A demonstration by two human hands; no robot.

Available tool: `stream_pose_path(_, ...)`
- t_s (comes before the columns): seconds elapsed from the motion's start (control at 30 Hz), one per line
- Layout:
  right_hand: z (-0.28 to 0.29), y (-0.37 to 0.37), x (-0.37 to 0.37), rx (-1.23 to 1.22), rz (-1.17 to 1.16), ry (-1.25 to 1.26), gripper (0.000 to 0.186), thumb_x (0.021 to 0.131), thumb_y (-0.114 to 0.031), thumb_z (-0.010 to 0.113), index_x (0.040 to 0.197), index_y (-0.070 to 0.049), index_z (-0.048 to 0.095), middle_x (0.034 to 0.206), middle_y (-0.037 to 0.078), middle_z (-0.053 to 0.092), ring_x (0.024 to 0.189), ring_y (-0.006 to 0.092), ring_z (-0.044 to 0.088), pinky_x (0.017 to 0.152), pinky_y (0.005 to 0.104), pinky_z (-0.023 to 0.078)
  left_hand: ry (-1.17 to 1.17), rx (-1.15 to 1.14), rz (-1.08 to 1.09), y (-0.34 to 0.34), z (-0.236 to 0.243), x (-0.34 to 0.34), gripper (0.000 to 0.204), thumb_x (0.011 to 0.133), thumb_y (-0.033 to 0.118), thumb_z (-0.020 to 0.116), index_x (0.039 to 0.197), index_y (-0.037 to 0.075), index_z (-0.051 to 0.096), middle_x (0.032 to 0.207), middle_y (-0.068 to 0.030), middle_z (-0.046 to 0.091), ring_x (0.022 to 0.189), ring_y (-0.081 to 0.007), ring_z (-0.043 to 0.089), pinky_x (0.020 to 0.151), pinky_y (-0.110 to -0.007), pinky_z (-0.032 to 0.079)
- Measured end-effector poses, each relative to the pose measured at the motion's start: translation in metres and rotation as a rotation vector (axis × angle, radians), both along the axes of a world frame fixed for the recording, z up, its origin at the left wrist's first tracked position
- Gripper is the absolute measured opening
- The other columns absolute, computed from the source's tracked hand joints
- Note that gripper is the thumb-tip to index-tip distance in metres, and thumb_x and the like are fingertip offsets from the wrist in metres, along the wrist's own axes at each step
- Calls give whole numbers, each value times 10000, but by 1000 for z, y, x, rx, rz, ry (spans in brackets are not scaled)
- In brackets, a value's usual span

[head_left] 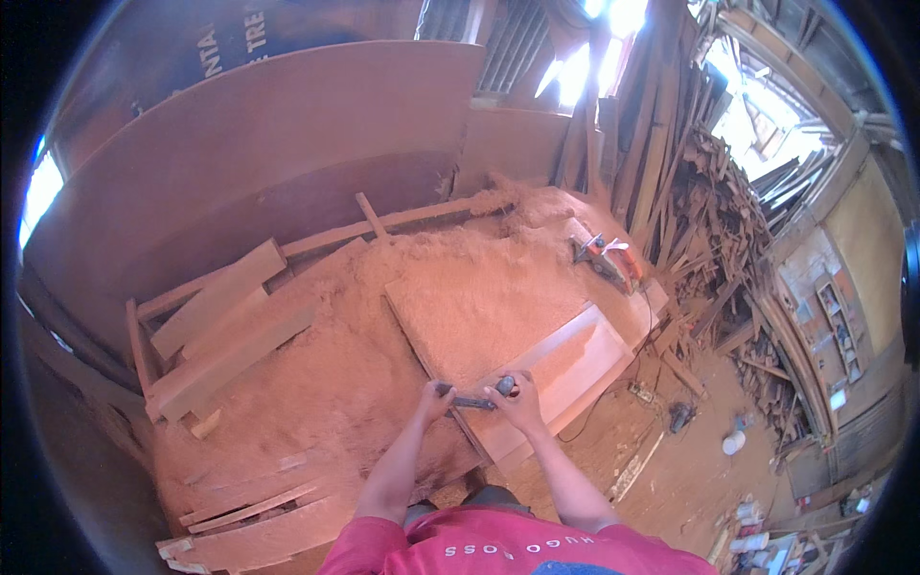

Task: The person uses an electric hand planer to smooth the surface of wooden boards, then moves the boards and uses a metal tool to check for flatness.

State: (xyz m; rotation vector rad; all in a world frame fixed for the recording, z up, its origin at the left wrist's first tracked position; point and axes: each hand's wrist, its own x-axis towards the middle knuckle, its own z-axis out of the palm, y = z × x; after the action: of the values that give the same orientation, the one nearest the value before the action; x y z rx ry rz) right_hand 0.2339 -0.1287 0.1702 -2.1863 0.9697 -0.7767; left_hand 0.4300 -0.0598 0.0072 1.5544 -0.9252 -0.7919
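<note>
Both hands are on a dark hand plane (472,402), its narrow body spanning the gap between them. My left hand (435,400) is wrapped round its left end, beside a dark knob. My right hand (519,397) grips the other end, where a second rounded dark knob shows by the fingers. The plane is at the near part of a flat wooden panel (565,369), close to the panel's left edge. A pale strip along the panel's right side looks smoother, while reddish sawdust coats much of the rest. The plane's sole is hidden.
An orange power tool (625,264) lies at the bench's far right, its cord hanging over the edge. Sawdust covers the bench (287,402). Boards (230,355) lie at the left. Scrap wood (728,211) is heaped at the right, and a white container (733,442) is on the floor.
</note>
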Motion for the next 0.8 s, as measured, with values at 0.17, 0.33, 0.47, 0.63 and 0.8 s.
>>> stream_pose_path(0.17,14,5,8,286,150,61,524,846,-63,708,1343,-39,542,1282,164,599,1147,240,599,936,373,525,15,-58,61,26,-1,20,199,856,178,731,858,-19,700,808,-147,716,763,-216,691,705,-363,546)
stream_pose_path(0.33,-21,24,-23,501,-24,-277,544,862,-52,690,1373,-34,504,1338,139,560,1190,238,570,956,363,506,-96,-21,375,86,20,36,195,850,181,737,854,-8,691,759,-110,692,727,-197,663,681,-350,527)
stream_pose_path(0.47,-96,32,-120,364,-659,-90,516,882,-132,689,1346,-23,490,1243,125,575,1138,236,578,943,358,503,180,68,778,156,42,53,221,873,195,707,785,15,614,740,-60,640,711,-136,608,646,-333,494)
stream_pose_path(0.63,-180,43,-155,892,-934,-292,452,952,-342,615,1254,-22,516,1022,98,573,939,234,628,759,406,555,788,-142,1094,281,-35,111,198,896,208,619,739,137,522,672,13,528,639,-122,523,587,-319,442)
stream_pose_path(0.8,-173,35,-169,1106,-760,-276,441,998,-389,535,1230,-15,527,1016,130,653,793,277,667,643,478,595,1187,190,1205,332,-55,66,262,926,313,505,688,222,444,616,77,453,604,-123,464,630,-368,433)
